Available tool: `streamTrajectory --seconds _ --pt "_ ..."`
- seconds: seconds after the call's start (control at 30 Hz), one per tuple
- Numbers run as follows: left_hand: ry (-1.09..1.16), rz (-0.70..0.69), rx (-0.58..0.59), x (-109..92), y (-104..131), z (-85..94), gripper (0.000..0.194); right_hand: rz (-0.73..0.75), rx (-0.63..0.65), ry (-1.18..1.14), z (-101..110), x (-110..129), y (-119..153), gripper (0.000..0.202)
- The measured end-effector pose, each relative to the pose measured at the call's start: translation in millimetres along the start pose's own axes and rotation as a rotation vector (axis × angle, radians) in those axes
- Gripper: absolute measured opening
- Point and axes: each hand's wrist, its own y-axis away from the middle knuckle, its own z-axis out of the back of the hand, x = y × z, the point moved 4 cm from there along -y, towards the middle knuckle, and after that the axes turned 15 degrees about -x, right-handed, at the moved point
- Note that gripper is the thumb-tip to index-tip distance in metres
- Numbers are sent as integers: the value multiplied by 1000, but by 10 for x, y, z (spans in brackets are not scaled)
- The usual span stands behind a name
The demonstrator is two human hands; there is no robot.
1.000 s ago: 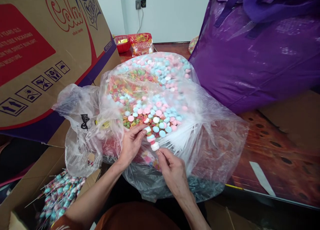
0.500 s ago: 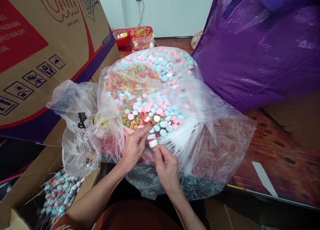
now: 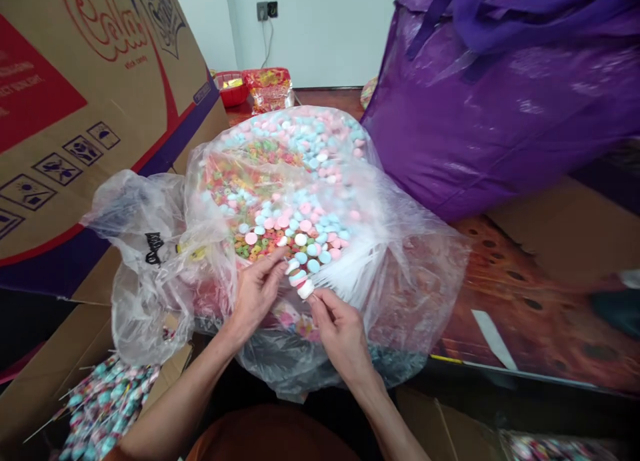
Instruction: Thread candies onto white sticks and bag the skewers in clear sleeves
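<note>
A candy skewer [image 3: 299, 279] with a short stack of white, blue and pink pieces is held between my hands above the front of a clear plastic bag [image 3: 430, 274]. My right hand [image 3: 343, 331] pinches it at the lower right end. At its upper left end, my left hand [image 3: 257, 284] has thumb and fingertips closed on it. Just beyond lie loose pink, blue and white candies [image 3: 313, 265] and small coloured ring candies [image 3: 260, 247]. A bundle of thin white sticks [image 3: 333, 274] fans out beside them, to the right.
A large printed carton [image 3: 165, 107] stands at left, with an open box of candy skewers [image 3: 103, 411] below it. The purple bag [image 3: 480, 121] fills the back right. Behind are a red basket [image 3: 231, 95] and a red packet [image 3: 270, 91]. A white strip [image 3: 494, 339] lies at right.
The view has shifted to the right, so the scene sits further left. My left hand has drawn slightly away from my right, and more of the skewer's stack shows between them.
</note>
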Motion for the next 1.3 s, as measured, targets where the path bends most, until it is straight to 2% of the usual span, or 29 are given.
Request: streamTrajectory --seconds 0.1,0.2,0.33,0.4,0.47,0.53,0.63,0.7,0.73,0.8,0.83,0.9,0.97,1.03,1.17,1.3 --pt "-115 -116 -90 -73 -171 181 34 14 -50 109 411 20 0 30" --pt "-361 -276 -180 -28 -432 349 32 10 -221 257 979 -77 -48 31" --pt "-586 -371 -141 122 -669 373 32 -44 -569 555 1866 -425 -183 32" --pt "-624 -381 -101 161 -695 346 32 -89 -683 712 2213 -674 -300 31" --pt "-642 -361 -83 177 -684 327 30 -109 -714 870 2420 -907 -442 31" --pt "-629 -342 -82 170 -657 323 28 -98 -729 963 2489 -1045 -553 33" --pt "-570 -343 -88 137 -609 334 24 42 -849 1014 2324 -930 -563 33" --pt "-536 -354 -109 118 -580 349 21 258 -882 947 1995 -670 -483 28" --pt "-524 -358 -121 112 -566 355 19 379 -798 848 1760 -527 -443 25" --pt "-514 -354 -133 111 -535 356 18 539 -492 598 1229 -276 -370 22" --pt "-516 -346 -137 113 -516 355 18 603 -364 560 974 -174 -331 22" --pt "-529 -330 -170 113 -474 363 19 686 -213 631 570 -60 -279 25" --pt "-542 -329 -221 103 -429 382 22 722 -161 721 339 -55 -269 28" --pt "-538 -352 -197 92 -393 372 21 738 -152 729 255 -104 -284 29" --pt "-548 -382 -27 104 -401 284 23 804 -168 646 291 -170 -312 32" --pt "-629 -324 1 129 -525 247 26 892 -227 568 391 -39 -264 30"
